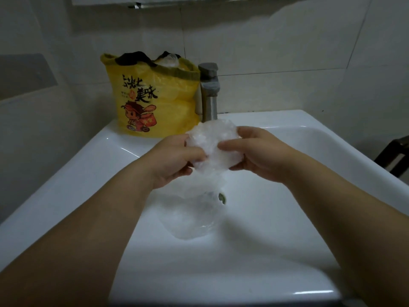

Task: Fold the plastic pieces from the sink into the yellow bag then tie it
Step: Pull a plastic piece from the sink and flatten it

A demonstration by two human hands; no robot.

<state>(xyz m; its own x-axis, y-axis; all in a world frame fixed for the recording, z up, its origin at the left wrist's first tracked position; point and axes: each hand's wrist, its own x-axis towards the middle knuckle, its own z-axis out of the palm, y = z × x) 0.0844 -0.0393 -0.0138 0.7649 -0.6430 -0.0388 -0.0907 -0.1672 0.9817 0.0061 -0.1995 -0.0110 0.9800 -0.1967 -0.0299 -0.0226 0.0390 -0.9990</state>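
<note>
Together, left grip (pixel 174 162) and right grip (pixel 261 156) pinching crumpled plastic piece (pixel 215 138), over sink (pixel 66 178); yellow bag (pixel 152 103) behind

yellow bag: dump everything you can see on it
The yellow bag stands upright on the sink, on its back-left ledge, just left of the faucet; contact with it is unclear. Thin, slightly see-through yellow plastic, crinkled, with black characters and a red cartoon figure printed on the front. A darker band runs along the top. The mouth is open, untied; black material and clear plastic show at it. The left hand and right hand hold a plastic piece in front, not touching the bag.
</note>
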